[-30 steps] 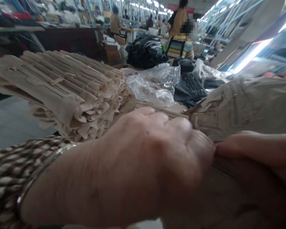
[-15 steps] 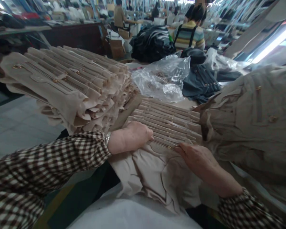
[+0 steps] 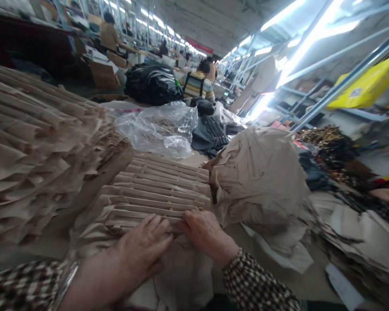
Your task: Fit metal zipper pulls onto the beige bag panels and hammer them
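While a beige stack (image 3: 29, 151) is seen at frame left, the front of a row of beige pieces (image 3: 158, 192) is touched at lower centre by the left hand (image 3: 144, 246), fingers half curled; whether cloth is gripped cannot be told. Just beside, the row is touched by the right hand (image 3: 209, 234), fingers bent, grip likewise unclear. At centre, above both hands, the row is spread beside a beige bundle (image 3: 267, 166).

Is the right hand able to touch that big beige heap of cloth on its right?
Probably yes: the right hand is close beside the beige heap, and nothing seems to stand between them.
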`<state>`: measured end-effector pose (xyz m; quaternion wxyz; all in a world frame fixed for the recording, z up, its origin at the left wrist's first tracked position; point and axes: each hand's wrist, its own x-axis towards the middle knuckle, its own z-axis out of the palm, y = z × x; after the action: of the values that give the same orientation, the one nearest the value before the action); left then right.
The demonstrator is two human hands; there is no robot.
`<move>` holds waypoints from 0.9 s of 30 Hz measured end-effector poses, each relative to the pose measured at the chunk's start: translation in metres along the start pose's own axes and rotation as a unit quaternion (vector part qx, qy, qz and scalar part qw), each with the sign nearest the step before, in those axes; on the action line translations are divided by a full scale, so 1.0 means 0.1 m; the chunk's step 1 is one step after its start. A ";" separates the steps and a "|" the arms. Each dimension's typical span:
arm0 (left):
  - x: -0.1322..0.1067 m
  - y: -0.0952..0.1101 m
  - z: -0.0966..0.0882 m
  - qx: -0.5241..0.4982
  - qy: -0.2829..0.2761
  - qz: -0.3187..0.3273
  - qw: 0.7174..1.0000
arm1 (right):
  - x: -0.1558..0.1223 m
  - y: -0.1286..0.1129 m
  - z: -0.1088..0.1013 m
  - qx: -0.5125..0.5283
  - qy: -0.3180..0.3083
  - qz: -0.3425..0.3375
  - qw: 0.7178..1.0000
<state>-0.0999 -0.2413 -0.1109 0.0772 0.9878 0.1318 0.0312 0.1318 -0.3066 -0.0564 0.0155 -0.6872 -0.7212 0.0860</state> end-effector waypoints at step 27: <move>0.01 0.07 -0.47 -0.072 -0.130 -0.034 0.988 | 0.44 1.75 -2.22 -0.332 0.043 -0.029 0.942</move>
<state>-0.1010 -0.2405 -0.0631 0.1653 0.9703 0.1520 -0.0904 0.3333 -0.2326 0.1321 -0.1802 -0.6352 -0.7271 -0.1883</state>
